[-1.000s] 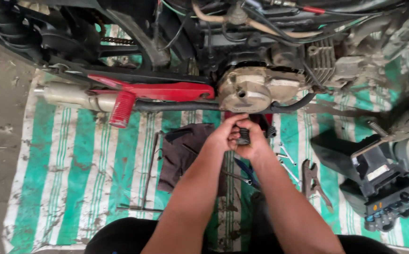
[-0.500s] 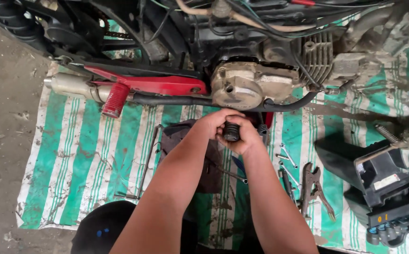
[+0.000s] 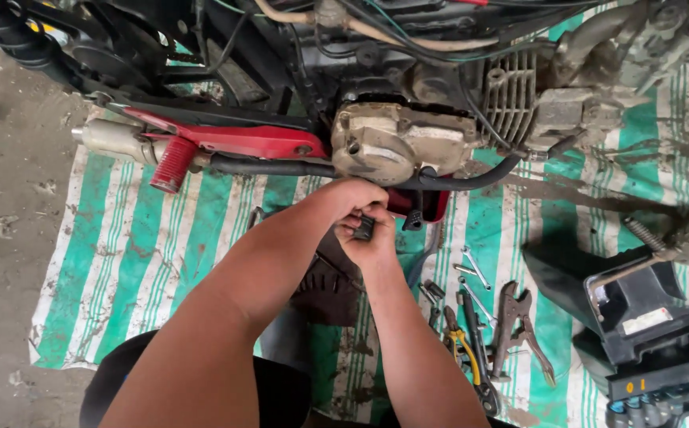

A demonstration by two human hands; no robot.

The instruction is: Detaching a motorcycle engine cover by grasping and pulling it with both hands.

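On striped floor mat (image 3: 122,261) below engine cover (image 3: 396,143): both hands, left hand (image 3: 352,202) and right hand (image 3: 372,242), fingers clamped on black handle (image 3: 365,228); cover still fitted.

green-and-white striped mat (image 3: 134,261), red footpeg (image 3: 173,164), black hose (image 3: 269,167)

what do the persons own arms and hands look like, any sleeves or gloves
Both forearms are bare, with no sleeves in view. The left hand and right hand wear no gloves. No watch, ring or band shows. Dark clothing shows below the arms.
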